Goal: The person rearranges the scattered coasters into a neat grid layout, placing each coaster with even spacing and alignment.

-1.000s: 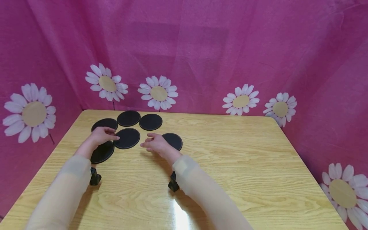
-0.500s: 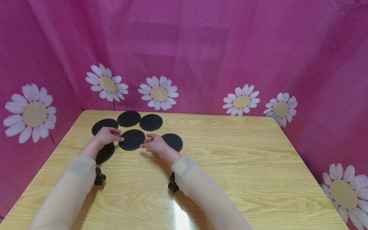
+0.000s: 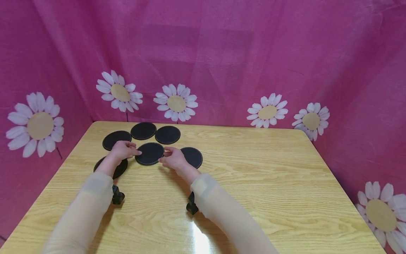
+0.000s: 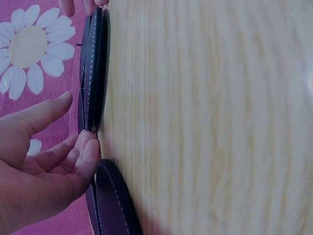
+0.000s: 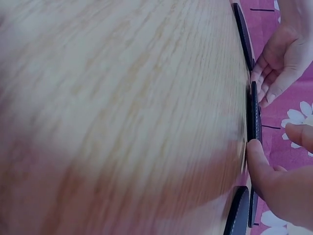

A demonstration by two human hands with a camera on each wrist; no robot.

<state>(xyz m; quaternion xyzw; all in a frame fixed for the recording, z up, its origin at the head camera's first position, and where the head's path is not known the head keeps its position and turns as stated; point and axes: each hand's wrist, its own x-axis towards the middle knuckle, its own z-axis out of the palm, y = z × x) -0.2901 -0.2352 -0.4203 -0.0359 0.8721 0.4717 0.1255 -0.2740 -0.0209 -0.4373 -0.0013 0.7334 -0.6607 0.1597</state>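
At the near side of the wooden table (image 3: pixel 269 169), the left sleeve (image 3: pixel 79 215) and right sleeve (image 3: pixel 225 211) are seen reaching inward, with a small black camera (image 3: pixel 118 195) worn at the left wrist and a matching one (image 3: pixel 191 204) at the right.

A near-left coaster (image 3: pixel 122 168), black and round, is partly covered by the left wrist. Farther in, a middle coaster (image 3: pixel 150 153) is framed between the hands: its left edge is met by the fingers of the left hand (image 3: pixel 121 151), its right edge by those of the right hand (image 3: pixel 173 158). Neither hand is judged nearer, and no long axis is offered by the round shape. In both hands the fingers are loosely extended, with one digit lifted clear; no pinch is seen.

A right-hand coaster (image 3: pixel 194 157) is partly hidden by the right hand. Beyond, three far coasters (image 3: pixel 143 131) are set nearly edge to edge. The table is backed by a pink curtain (image 3: pixel 215 70) printed with white daisies (image 3: pixel 176 103). No brand, label or writing can be read.
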